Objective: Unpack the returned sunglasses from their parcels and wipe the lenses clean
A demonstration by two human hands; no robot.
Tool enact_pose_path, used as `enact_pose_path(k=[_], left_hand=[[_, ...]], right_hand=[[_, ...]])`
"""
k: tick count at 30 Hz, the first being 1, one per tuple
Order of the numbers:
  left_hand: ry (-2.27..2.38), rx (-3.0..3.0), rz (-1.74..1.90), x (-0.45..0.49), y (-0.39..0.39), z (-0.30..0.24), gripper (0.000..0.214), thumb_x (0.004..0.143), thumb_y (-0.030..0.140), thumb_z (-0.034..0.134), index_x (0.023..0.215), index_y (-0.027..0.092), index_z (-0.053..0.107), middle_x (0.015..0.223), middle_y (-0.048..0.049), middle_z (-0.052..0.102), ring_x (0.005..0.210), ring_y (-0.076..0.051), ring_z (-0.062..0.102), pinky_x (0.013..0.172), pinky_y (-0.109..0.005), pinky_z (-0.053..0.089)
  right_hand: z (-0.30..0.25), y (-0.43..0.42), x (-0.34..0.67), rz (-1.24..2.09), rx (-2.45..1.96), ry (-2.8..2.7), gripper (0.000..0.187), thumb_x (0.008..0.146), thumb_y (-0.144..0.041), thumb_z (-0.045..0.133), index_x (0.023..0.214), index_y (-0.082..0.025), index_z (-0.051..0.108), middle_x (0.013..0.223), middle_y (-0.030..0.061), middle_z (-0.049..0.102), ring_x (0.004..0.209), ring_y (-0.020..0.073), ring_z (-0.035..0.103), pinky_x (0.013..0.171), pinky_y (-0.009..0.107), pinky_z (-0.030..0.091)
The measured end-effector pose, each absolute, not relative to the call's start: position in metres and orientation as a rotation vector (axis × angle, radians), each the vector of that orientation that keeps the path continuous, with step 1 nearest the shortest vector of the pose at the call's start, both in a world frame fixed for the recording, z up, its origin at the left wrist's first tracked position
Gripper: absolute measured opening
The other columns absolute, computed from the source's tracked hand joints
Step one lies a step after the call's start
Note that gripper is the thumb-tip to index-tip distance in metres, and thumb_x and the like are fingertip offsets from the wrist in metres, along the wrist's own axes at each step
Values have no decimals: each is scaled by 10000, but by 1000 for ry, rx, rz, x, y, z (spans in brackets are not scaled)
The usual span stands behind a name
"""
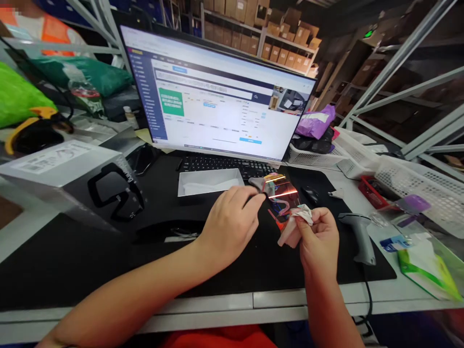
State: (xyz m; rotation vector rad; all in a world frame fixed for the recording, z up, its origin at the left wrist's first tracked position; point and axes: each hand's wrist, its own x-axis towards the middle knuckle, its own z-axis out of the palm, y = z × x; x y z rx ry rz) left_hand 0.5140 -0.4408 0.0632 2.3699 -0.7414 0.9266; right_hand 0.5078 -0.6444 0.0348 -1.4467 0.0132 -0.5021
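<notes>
A pair of sunglasses with a shiny orange-red mirrored lens (284,191) is held above the black desk mat. At its left edge my left hand (232,222) is closed, the fingers curled around a part they mostly hide. My right hand (321,234) pinches a crumpled white tissue (292,231), which touches or overlaps the lower right of the lens. Left of my left hand lies a dark, flat pouch-like item (163,231). Behind that hand sits a shallow white open box (210,182).
A monitor (217,106) and keyboard (224,164) stand ahead. To the left is a grey box (76,179) with a printed eyewear picture. A mouse (310,194), a barcode scanner (360,237) and white baskets (424,176) lie on the right. Someone in an orange vest (54,34) is at the far left.
</notes>
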Motion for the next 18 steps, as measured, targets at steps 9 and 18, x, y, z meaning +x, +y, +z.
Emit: enact_pose_path(k=[9,18], left_hand=[[-765,2514,699,503,-463,42,763,699,169,742,1363,165,365,1254,-159,622,1140,-345,629,954,-513,571],[-802,2488,937,507,-466,35,552,836,168,662,1323,127,406,1254,-208,619,1096,-349,655,888,-491,600]], right_hand=[[36,-614,496,-273,-1411,-116,423,743,-347,858,728,-235,450,662,-44,644,435,91,529,377,199,408],[25,-616,490,-453,-1659,-195,342,723,-252,851,670,-220,516,710,-13,668,636,134,607,580,243,508]])
